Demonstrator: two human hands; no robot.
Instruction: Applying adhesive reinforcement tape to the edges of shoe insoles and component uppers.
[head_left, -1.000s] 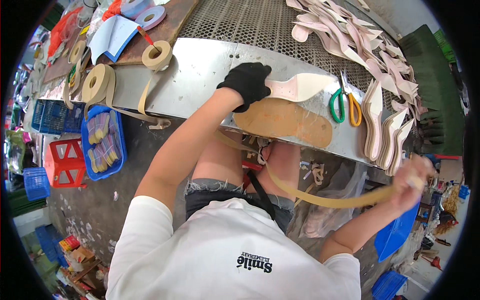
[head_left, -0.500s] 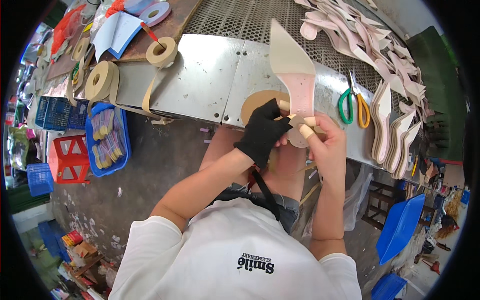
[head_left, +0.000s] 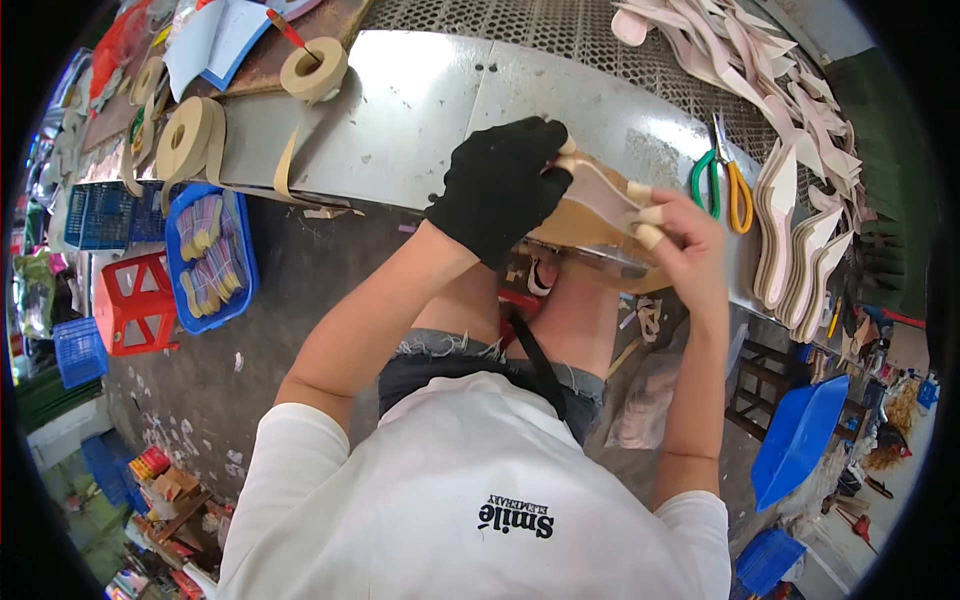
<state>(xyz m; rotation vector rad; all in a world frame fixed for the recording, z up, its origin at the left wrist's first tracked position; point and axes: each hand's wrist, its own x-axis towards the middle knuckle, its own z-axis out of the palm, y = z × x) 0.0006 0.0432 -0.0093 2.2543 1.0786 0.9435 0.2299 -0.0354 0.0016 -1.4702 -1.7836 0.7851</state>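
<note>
Change: half a second ago the pale pink, curved insole piece (head_left: 600,197) stood with its tip towards the worktop's far edge, both hands at its near end. Now it lies crosswise, one hand to each end. Reads as work along its length rather than at one end.

Position: piece at the near edge of the grey sheet-metal worktop (head_left: 430,100), over one brown, rounded board (head_left: 575,225).

Fingers: left hand (head_left: 505,190), black glove, curled and pinching the piece's left end. Right hand (head_left: 685,240), bare with cream fingertip covers, grasping the right end. Blur there; probably some tape along the edge, but can't be sure.

Counts: hands, two. Piece held, one. Scissors with green and orange handles (head_left: 723,157), one, right of the board. Neat insole stacks (head_left: 775,235), three, towards the worktop's right end. Cream tape rolls (head_left: 192,150), three visible, towards its left end. Loose insole heap (head_left: 745,70), far right corner: overlapping, uncountable.
</note>
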